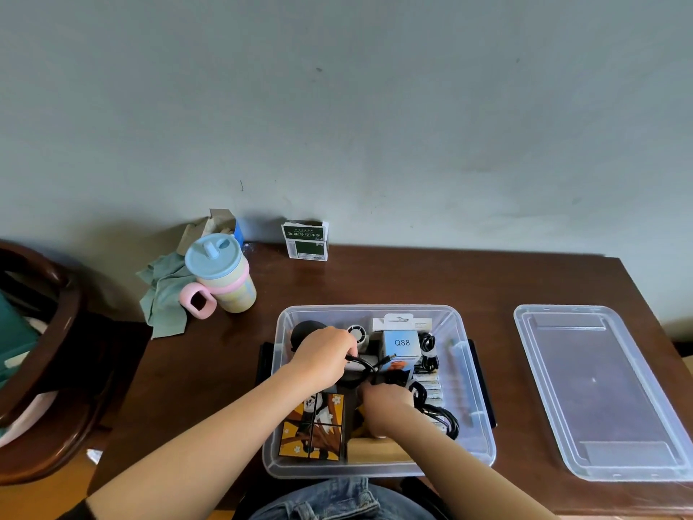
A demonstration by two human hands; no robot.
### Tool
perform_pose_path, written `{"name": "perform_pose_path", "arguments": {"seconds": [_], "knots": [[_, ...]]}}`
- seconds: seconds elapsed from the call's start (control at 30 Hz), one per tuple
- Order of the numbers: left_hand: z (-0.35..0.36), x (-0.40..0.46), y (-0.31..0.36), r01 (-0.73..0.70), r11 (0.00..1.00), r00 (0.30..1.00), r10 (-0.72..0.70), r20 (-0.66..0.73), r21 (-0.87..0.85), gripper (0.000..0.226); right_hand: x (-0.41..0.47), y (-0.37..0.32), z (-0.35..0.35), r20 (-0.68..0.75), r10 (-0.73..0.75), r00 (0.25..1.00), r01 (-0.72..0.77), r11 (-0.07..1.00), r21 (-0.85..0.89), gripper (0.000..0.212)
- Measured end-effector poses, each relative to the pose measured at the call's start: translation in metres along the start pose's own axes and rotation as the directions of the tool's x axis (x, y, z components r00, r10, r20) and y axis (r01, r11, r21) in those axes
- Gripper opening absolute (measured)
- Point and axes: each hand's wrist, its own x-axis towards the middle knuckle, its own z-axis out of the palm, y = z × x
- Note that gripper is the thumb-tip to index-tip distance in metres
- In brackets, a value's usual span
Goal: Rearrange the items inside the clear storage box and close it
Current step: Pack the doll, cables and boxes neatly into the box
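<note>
Reaching into the clear storage box (285, 369) on the dark wooden counter (375, 283), both of the person's hands are busy among its contents. The left hand (324, 356) has its fingers curled round a black cable (365, 364) near the middle of the box. The right hand (386, 405) is pushed down among the items just nearer the person; its fingers are hidden, so I cannot tell whether it holds anything.

Inside the box, a panda-print box (313, 429) lies in the near-left corner, partly crossed by the left forearm. A pale blue box marked Q88 (402, 345) stands toward the far side, with coiled black cords (429, 350) to its right.

Well to the right of the box, its clear lid (600, 392) lies flat on the counter, so the box is open. To the far left of the box stand a pastel cup (221, 275) with a pink handle and a crumpled green cloth (165, 298). Behind the box, against the wall, stands a green-and-white carton (305, 240).
</note>
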Motion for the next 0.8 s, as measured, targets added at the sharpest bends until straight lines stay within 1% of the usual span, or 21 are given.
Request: {"name": "perform_pose_path", "arguments": {"seconds": [0.07,0.13,0.27,0.37,0.47,0.57,0.6,0.7,0.73,0.8], "knots": [[0.003,0.001,0.002,-0.023,0.998,1.0,0.023,-0.007,0.051,0.032,-0.002,0.001,0.002,-0.014,-0.007,1.0,0.007,1.0,0.013,0.058],[0.008,0.003,0.004,-0.043,0.994,0.999,0.045,-0.015,0.103,0.031,-0.003,0.005,0.003,-0.025,-0.027,0.999,0.027,0.999,0.033,0.054],[0.018,0.008,0.007,-0.079,0.989,0.996,0.085,-0.041,0.127,0.025,-0.007,0.012,0.002,-0.026,-0.056,0.998,0.058,0.995,0.084,0.046],[0.02,0.007,0.009,-0.128,0.976,0.982,0.15,-0.116,0.178,0.019,-0.009,0.016,0.002,-0.042,-0.059,0.997,0.064,0.989,0.131,0.041],[0.022,0.001,0.009,-0.17,0.96,0.959,0.213,-0.187,0.22,0.018,-0.01,0.018,0.003,-0.049,-0.069,0.996,0.075,0.986,0.152,0.028],[0.019,-0.005,0.006,-0.173,0.969,0.958,0.207,-0.198,0.176,0.01,-0.011,0.02,0.003,-0.041,-0.093,0.995,0.098,0.983,0.155,0.012],[0.018,-0.006,0.005,-0.181,0.971,0.958,0.21,-0.197,0.157,0.01,-0.012,0.021,0.003,-0.046,-0.1,0.994,0.106,0.982,0.158,0.01],[0.016,-0.01,0.004,-0.223,0.973,0.954,0.231,-0.188,0.065,0.012,-0.017,0.023,0.002,-0.075,-0.121,0.99,0.132,0.977,0.167,0.024],[0.015,-0.012,0.005,-0.236,0.971,0.956,0.237,-0.175,0.024,0.013,-0.019,0.024,0.002,-0.09,-0.122,0.988,0.136,0.976,0.17,0.025],[0.015,-0.016,0.007,-0.253,0.967,0.961,0.248,-0.123,-0.029,0.016,-0.025,0.026,0.001,-0.151,-0.095,0.984,0.126,0.97,0.21,0.021]]}}
